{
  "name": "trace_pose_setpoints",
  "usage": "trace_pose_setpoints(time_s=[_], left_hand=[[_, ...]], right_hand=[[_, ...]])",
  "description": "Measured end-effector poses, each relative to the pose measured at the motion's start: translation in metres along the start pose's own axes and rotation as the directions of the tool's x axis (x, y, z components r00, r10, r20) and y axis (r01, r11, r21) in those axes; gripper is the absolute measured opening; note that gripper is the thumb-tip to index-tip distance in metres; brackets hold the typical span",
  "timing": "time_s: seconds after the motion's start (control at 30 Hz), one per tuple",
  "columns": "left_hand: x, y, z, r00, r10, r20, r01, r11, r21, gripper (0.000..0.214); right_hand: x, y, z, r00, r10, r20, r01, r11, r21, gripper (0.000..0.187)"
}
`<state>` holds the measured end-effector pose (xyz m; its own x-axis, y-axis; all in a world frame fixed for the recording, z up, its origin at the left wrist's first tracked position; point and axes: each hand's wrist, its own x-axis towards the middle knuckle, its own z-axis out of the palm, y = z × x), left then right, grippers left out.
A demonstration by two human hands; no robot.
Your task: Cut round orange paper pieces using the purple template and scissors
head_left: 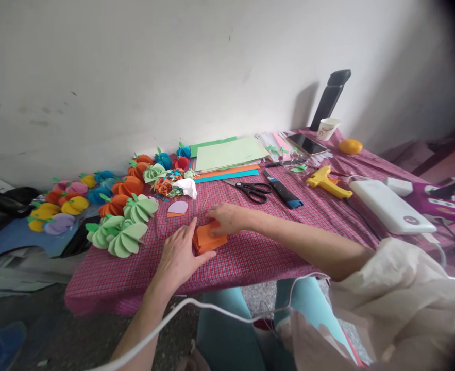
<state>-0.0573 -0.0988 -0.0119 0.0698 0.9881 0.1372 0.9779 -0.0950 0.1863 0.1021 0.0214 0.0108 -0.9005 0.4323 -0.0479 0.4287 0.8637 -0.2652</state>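
Orange paper stack (207,238) lies on the checked tablecloth (122,275); left hand (179,253) is spread along its left side; right hand (229,219) bends over its far right corner, whether pinching cannot be told; light, even pressure from both sides should keep the edges aligned.

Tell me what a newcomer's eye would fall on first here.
Probably the paper pumpkins, a colourful crowd on the left. Next, the orange paper between left hand and right hand, near the table's front edge. The yellow glue gun stands out on the right.
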Motion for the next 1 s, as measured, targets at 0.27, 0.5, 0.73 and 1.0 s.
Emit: trace_pose_setpoints(time_s=[0.27,0.5,0.73,1.0], left_hand=[[0.008,0.007,-0.006,0.998,0.018,0.065,-0.019,1.000,0.017,0.068],[0.022,0.013,-0.011,0.986,-0.018,0.166,0.005,0.997,0.082,0.052],[0.037,0.010,-0.015,0.969,-0.047,0.242,0.005,0.985,0.171,0.062],[0.052,0.016,-0.021,0.931,-0.056,0.359,0.007,0.991,0.136,0.061]], right_hand=[[0.002,-0.013,-0.002,0.990,-0.062,0.123,0.063,0.998,-0.001,0.045],[-0.001,-0.011,0.009,0.996,-0.053,0.074,0.052,0.998,0.019,0.048],[-0.008,-0.003,-0.003,0.993,-0.069,0.098,0.056,0.990,0.127,0.062],[0.004,-0.007,-0.002,0.985,0.004,0.172,-0.011,0.999,0.039,0.060]])
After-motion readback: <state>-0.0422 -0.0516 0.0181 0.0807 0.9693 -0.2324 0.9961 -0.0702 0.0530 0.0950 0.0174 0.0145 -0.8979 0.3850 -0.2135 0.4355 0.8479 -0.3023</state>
